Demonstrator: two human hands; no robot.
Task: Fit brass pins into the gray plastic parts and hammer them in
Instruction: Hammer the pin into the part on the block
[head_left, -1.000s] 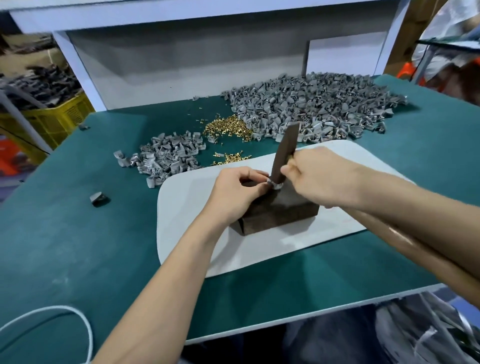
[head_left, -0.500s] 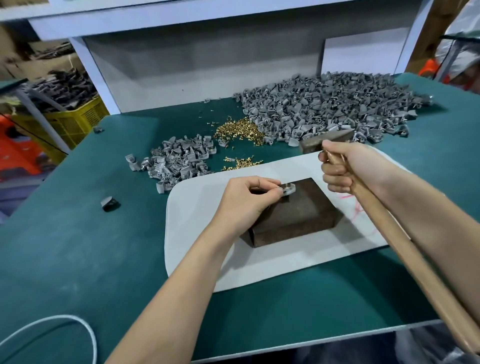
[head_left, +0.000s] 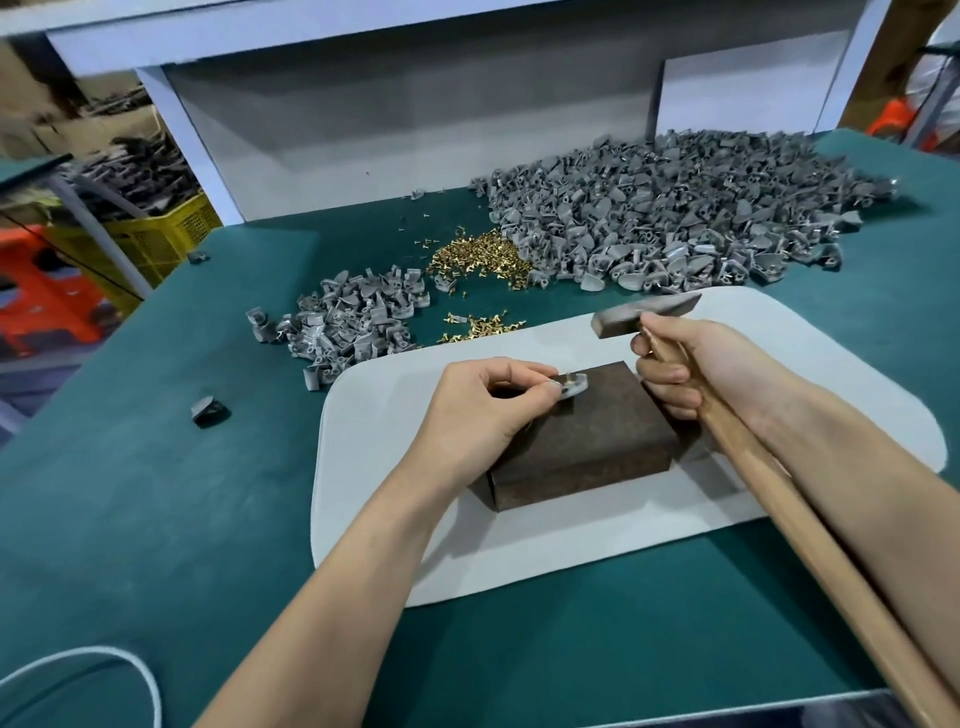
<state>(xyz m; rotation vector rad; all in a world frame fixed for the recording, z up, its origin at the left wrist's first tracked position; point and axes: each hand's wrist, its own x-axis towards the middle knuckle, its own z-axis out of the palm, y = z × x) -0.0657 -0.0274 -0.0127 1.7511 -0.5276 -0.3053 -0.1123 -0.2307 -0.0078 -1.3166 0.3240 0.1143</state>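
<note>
Brass pin (head_left: 570, 375) stands up out of a gray plastic part (head_left: 575, 387) that lies on the far left corner of a dark brown block (head_left: 587, 441). The left hand (head_left: 483, 410) pinches the part's near edge between thumb and curled forefinger, wrist resting low, forearm angled in from the lower left. The right hand (head_left: 696, 364) is wrapped tightly round the wooden handle just below the head of the hammer (head_left: 644, 314), fingers curled under, holding the head raised beyond the block's far right corner. The handle runs back along the right forearm.

The block sits on a white mat (head_left: 374, 415) on the green table (head_left: 130, 493). Beyond the mat lie a small pile of gray parts (head_left: 353, 322), loose brass pins (head_left: 478, 257), and a large heap of gray parts (head_left: 675, 208). A single dark part (head_left: 209, 410) lies apart at the left, and a white cord (head_left: 104, 670) loops at the near left edge.
</note>
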